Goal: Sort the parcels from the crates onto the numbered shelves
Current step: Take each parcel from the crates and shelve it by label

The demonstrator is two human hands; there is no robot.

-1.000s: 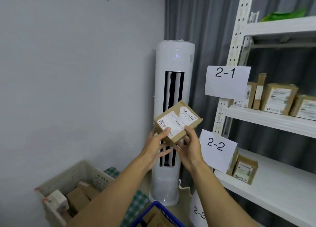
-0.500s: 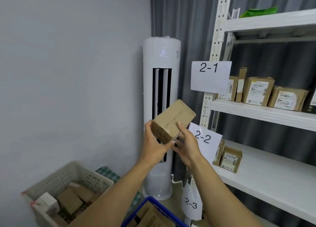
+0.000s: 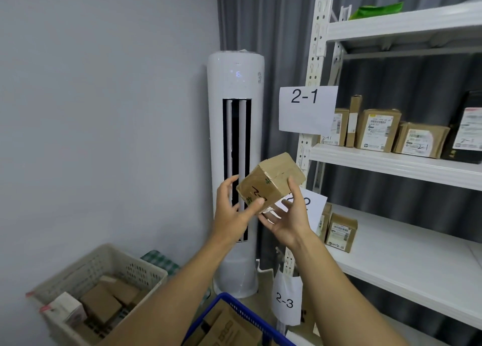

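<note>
Now turned since a moment ago, the parcel (image 3: 271, 181) shows a scrawled face, pinched mid-air by the left hand (image 3: 232, 215) and gripped from beneath by the right hand (image 3: 289, 220), just left of the 2-2 shelf (image 3: 417, 254) with its bare board.

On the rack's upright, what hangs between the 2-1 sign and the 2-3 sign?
The 2-2 sign, partly hidden behind the right hand and the parcel, as the head view shows.

A parcel (image 3: 271, 181) is held between left hand (image 3: 234, 211) and right hand (image 3: 289, 222), before an air conditioner (image 3: 236, 137) set far in the corner. Shelves (image 3: 391, 164) are placed to its right; a crate (image 3: 104, 265) and a basket (image 3: 227, 297), boxes (image 3: 101, 306) in both, are set near left
</note>
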